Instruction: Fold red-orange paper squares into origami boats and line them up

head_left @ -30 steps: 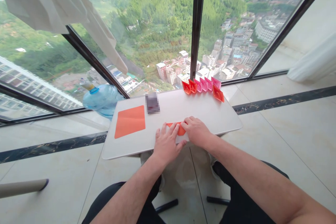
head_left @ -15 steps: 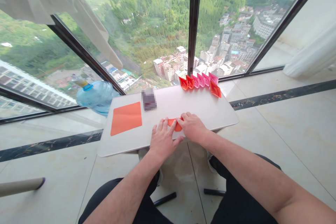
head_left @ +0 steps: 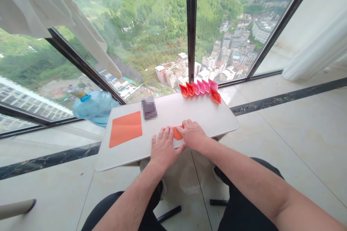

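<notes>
A small folded orange paper (head_left: 177,133) lies near the front edge of a white table (head_left: 206,115). My left hand (head_left: 163,148) rests flat on its left part, fingers stretched out. My right hand (head_left: 193,135) presses on its right part with fingers curled down onto it. Most of the paper is hidden under the two hands. A flat orange sheet (head_left: 125,133) lies on the table's left side.
A row of folded red and pink paper pieces (head_left: 200,89) stands at the table's far right edge. A blurred dark object (head_left: 149,108) sits mid-table. A blue water jug (head_left: 93,106) lies on the floor by the window. White curtains hang left and right.
Both hands stay on the folded orange paper and cover a little more of it. The view has shifted, so everything sits slightly further left in the picture.
</notes>
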The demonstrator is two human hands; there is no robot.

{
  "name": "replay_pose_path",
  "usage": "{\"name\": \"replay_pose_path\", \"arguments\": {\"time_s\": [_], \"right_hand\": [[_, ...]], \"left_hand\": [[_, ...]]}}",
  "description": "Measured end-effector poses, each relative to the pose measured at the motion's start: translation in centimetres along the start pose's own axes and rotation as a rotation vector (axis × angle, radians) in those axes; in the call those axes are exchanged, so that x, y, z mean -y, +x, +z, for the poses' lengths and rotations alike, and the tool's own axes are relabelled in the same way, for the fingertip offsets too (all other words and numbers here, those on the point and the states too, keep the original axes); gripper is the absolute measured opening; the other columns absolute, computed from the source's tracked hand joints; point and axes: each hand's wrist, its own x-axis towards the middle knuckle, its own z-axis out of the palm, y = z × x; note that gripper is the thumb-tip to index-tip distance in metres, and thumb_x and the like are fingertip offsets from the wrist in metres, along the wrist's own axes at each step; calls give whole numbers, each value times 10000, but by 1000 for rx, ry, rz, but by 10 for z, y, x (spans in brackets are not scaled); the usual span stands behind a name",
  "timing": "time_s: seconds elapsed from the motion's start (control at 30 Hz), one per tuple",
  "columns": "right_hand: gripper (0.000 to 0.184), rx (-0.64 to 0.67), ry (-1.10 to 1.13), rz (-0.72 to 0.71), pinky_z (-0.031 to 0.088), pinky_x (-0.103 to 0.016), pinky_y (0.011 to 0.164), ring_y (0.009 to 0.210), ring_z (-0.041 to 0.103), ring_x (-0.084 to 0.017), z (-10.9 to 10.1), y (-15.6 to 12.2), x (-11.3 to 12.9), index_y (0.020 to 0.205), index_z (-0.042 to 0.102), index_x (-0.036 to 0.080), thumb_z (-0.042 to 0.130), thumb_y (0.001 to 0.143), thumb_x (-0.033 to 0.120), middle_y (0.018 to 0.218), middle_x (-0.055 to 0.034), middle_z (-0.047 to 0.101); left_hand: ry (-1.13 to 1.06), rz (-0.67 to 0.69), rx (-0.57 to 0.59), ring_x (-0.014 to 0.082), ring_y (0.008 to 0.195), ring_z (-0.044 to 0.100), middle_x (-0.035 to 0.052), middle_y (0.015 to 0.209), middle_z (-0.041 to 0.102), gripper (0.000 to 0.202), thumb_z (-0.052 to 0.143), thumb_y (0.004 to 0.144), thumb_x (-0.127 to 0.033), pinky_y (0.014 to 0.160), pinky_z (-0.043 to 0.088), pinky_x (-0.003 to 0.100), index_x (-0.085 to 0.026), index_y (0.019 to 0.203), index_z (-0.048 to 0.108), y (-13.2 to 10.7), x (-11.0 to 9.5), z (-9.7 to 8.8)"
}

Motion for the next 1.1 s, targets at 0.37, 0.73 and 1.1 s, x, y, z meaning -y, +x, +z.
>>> {"name": "replay_pose_path", "arguments": {"time_s": [0.37,0.73,1.1], "right_hand": [[259,2,-4,167,422,-355,824,990,571,-266,-2,-12,-23,993,716,145,480,911,210,1046,-157,658],[176,-65,152,218,402,-347,875,1005,589,-244,3,12,-28,960,725,198,606,874,295,998,-84,704],[150,-355,650,303,374,-249,622,642,524,-125,-2,22,-16,697,525,211,604,806,275,682,25,603]], "left_hand": [[-57,-57,-22,444,1524,126,163,1655,229,895,495,841,-745,1212,85,583,-251,1572,343,-5,-2,8],[-258,-139,9,394,1526,176,192,1638,259,855,500,890,-633,1186,67,670,-196,1589,272,19,0,-5],[-1064,-502,-240,267,937,708,127,1097,693,400,666,803,-536,844,561,436,-188,972,566,46,16,-28]]}}
